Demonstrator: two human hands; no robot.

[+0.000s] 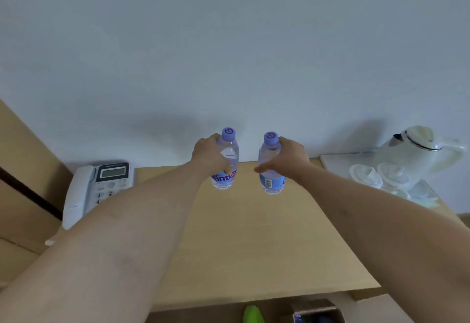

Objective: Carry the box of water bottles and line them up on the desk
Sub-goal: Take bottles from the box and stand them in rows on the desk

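Two clear water bottles with purple caps and blue labels stand upright near the back of the wooden desk (244, 233), close to the wall. My left hand (208, 156) grips the left bottle (227, 167) from its left side. My right hand (287, 160) grips the right bottle (269, 170) from its right side. A small gap separates the two bottles. Below the desk's front edge, the open cardboard box (318, 312) shows a corner with more bottles inside.
A white desk phone (96, 190) sits at the desk's back left. At the back right, a white tray (338, 162) holds a pale kettle (419, 152) and several upturned glasses (381, 176). A green object (253, 315) lies on the floor beside the box.
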